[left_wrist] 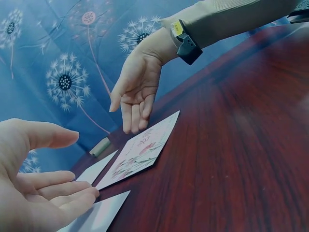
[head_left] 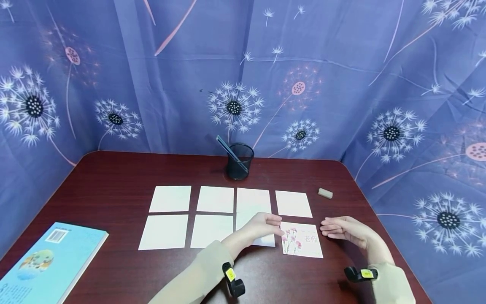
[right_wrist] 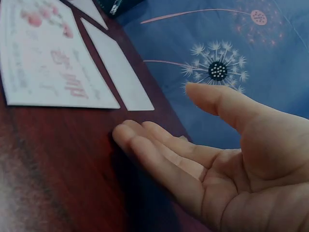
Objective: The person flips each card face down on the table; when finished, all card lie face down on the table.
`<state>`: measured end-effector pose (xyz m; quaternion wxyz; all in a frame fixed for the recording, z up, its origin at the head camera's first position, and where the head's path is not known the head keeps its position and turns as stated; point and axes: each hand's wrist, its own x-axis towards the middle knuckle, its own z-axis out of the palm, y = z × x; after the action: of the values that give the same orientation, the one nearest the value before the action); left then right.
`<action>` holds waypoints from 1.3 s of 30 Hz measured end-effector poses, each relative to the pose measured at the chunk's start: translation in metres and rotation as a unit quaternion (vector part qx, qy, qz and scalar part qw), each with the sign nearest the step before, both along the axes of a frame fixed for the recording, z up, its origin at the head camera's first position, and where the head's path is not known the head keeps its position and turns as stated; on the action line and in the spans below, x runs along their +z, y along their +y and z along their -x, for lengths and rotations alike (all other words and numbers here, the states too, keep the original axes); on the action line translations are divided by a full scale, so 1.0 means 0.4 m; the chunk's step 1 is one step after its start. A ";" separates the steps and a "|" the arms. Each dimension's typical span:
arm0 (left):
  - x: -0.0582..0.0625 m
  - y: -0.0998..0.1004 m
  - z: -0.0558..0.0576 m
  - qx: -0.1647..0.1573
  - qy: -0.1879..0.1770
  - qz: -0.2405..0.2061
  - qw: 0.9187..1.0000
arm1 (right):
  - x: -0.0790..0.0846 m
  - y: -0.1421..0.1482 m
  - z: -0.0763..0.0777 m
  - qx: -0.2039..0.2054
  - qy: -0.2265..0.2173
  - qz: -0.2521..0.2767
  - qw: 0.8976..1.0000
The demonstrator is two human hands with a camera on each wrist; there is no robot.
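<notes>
A greeting card (head_left: 303, 242) printed with pink flowers and characters lies flat at the right end of the front row of cards. My left hand (head_left: 260, 226) is at its left edge, over a blank white card, with the fingers extended; whether the fingertips touch the printed card I cannot tell. On the other side, my right hand (head_left: 351, 230) is just off the card's right edge, palm turned inward and holding nothing. In the right wrist view the fingers (right_wrist: 169, 169) are loosely extended, apart from the printed card (right_wrist: 48, 63).
Several blank white cards (head_left: 168, 232) lie in two rows. Behind them stands a black mesh pen cup (head_left: 240, 162) with pens. An eraser (head_left: 325, 193) lies at the right, and a blue book (head_left: 49, 261) at the left. A dandelion-patterned curtain (head_left: 182, 105) surrounds the table.
</notes>
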<state>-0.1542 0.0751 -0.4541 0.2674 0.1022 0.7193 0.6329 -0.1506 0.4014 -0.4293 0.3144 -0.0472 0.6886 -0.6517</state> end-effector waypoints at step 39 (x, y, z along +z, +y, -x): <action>-0.008 0.010 -0.021 -0.001 -0.010 -0.024 1.000 | -0.062 -0.073 -0.018 -0.046 0.039 0.003 0.998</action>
<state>-0.1457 0.0789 -0.4574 0.2725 0.1033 0.7011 0.6508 -0.1433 0.3722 -0.4541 0.2567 -0.0423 0.6997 -0.6654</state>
